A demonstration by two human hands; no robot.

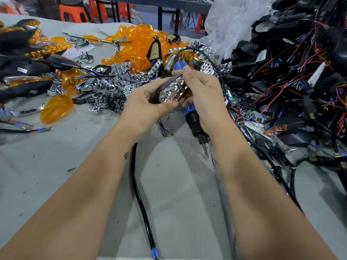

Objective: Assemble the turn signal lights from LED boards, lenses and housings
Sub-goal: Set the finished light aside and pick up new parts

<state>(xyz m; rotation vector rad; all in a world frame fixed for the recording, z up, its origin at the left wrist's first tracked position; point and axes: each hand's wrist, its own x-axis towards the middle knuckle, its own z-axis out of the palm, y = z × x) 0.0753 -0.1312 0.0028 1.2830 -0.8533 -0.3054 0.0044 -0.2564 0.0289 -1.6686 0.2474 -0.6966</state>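
My left hand (146, 107) grips a black turn signal housing with a chrome reflector (171, 91) set in it, held at the middle of the view. My right hand (204, 94) holds a blue and black electric screwdriver (194, 121) with its bit pointing down toward me, and its fingertips touch the top edge of the reflector. A black wire (142, 203) from the housing trails down across the grey table cover (56, 175).
A heap of orange lenses (137, 45) and chrome reflectors (120, 83) lies behind my hands. Black housings with red and blue wires (293, 76) pile up on the right. Finished lights (28, 44) sit at the far left. A loose orange lens (57, 108) lies on the left.
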